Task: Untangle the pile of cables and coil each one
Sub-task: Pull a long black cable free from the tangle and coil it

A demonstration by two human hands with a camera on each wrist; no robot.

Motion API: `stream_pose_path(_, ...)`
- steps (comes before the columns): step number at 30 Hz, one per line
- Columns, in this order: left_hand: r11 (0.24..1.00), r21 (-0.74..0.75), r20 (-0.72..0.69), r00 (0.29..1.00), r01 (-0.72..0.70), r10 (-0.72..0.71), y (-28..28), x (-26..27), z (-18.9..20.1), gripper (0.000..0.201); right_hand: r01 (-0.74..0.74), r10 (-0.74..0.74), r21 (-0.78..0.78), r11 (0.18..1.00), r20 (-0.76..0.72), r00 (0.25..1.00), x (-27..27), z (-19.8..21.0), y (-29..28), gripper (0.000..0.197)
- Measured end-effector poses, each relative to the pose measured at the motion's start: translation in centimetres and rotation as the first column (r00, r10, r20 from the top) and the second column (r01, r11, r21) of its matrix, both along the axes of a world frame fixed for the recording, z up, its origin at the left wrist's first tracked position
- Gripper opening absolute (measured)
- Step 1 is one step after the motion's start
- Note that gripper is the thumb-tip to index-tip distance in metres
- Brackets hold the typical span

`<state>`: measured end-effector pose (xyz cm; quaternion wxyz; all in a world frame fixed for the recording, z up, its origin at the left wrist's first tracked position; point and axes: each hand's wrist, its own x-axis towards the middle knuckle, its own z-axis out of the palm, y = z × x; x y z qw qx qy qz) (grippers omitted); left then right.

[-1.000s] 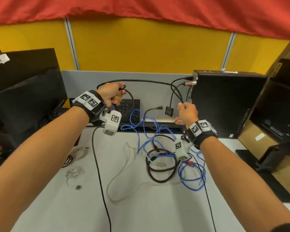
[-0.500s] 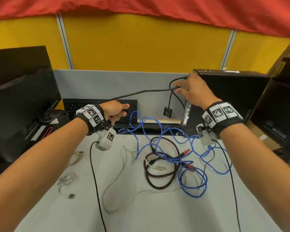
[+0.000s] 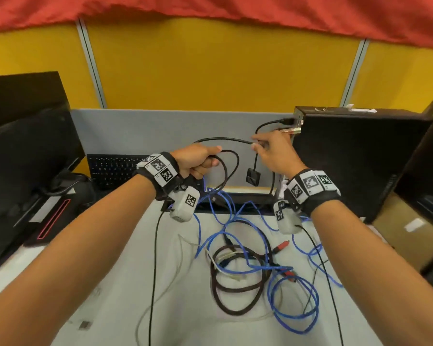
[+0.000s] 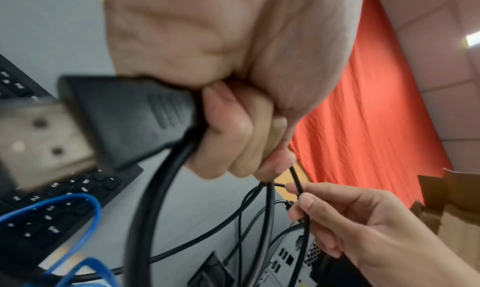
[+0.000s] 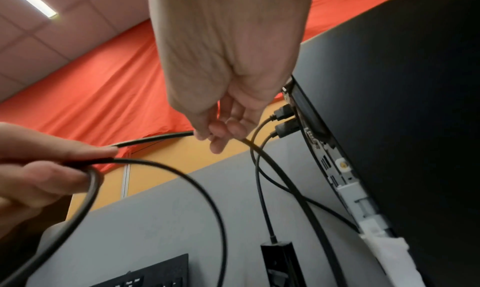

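Observation:
My left hand (image 3: 200, 159) grips a loop of black cable (image 3: 231, 158) above the back of the table. The cable's plug (image 4: 124, 117) sticks out of that fist in the left wrist view. My right hand (image 3: 270, 152) is a short way to the right and pinches the same black cable (image 5: 155, 137) between thumb and fingertips. Below both hands a tangled pile lies on the table (image 3: 110, 308): a blue cable (image 3: 293, 318), a dark brown braided cable (image 3: 235, 313) and a white cable (image 3: 160, 290).
A black computer tower (image 3: 355, 158) stands at the right with cables plugged into its back. A keyboard (image 3: 113, 168) leans on the grey partition (image 3: 148, 131). A monitor (image 3: 23, 158) stands at the left. A small black adapter (image 3: 253, 176) hangs between my hands.
My right hand has come back left from the computer tower with the black cable. My left hand has risen, and a fresh loop now hangs from it.

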<state>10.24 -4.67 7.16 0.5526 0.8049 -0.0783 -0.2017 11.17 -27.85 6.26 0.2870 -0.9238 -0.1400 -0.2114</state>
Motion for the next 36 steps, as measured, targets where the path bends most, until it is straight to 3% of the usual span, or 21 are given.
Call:
stream_pose_path(3, 0.998, -0.046, 0.042, 0.999, -0.033, 0.035, -0.5, -1.1, 1.0, 0.049, -0.001, -0.005, 0.064, 0.998, 0.085, 0.996, -1.2, 0.6, -0.1, 0.018)
stream_pose_path(6, 0.991, -0.126, 0.037, 0.998, -0.042, 0.047, -0.2, -2.2, 1.5, 0.049, 0.084, -0.097, 0.091, 0.992, 0.154, 0.983, -2.8, 0.4, -0.5, 0.020)
stream_pose_path(13, 0.975, -0.204, 0.043, 0.994, -0.085, 0.096, 0.7, -4.2, 0.9, 0.046, 0.138, -0.150, 0.169, 0.976, 0.059, 0.987, -4.4, -1.3, -0.7, 0.032)
stream_pose_path(17, 0.983, -0.178, 0.032, 0.998, -0.051, 0.057, 1.6, -3.6, 0.7, 0.043, 0.283, -0.292, 0.175, 0.943, 0.029, 0.956, -3.8, -1.2, -0.7, 0.027)
stream_pose_path(20, 0.995, -0.087, 0.055, 0.998, 0.046, -0.041, 1.7, -2.0, 0.2, 0.042, 0.283, -0.299, 0.154, 0.947, 0.099, 0.949, -2.3, -1.4, -0.7, 0.024)
stream_pose_path(23, 0.984, 0.002, 0.099, 0.979, 0.177, -0.176, 1.3, 0.0, -0.5, 0.042, 0.236, -0.244, 0.069, 0.969, 0.131, 0.961, -0.6, -1.9, -0.3, 0.022)
stream_pose_path(27, 0.978, -0.050, 0.066, 0.978, 0.203, -0.199, 0.5, 2.9, 0.1, 0.043, 0.109, -0.114, 0.058, 0.992, 0.093, 0.989, 1.8, -1.7, 0.8, 0.027)
stream_pose_path(30, 0.982, -0.077, 0.024, 0.985, 0.174, -0.173, 0.1, 4.0, 1.7, 0.042, -0.189, 0.198, 0.283, 0.940, -0.005, 0.980, 1.8, -0.7, 2.9, 0.028)
stream_pose_path(32, 0.979, -0.085, 0.018, 0.982, 0.187, -0.186, 0.1, 4.5, 3.1, 0.041, -0.268, 0.334, 0.419, 0.868, -0.091, 0.938, 1.8, -0.2, 4.0, 0.033)
stream_pose_path(34, 0.976, -0.141, 0.038, 0.986, 0.166, -0.162, 0.7, 4.8, 4.3, 0.041, -0.250, 0.345, 0.499, 0.830, -0.107, 0.932, 1.9, -0.1, 3.9, 0.029)
stream_pose_path(36, 0.965, -0.254, 0.073, 0.996, 0.066, -0.049, 2.3, 4.4, 5.4, 0.041, -0.196, 0.268, 0.506, 0.840, -0.073, 0.961, 1.7, -0.3, 2.7, 0.018)
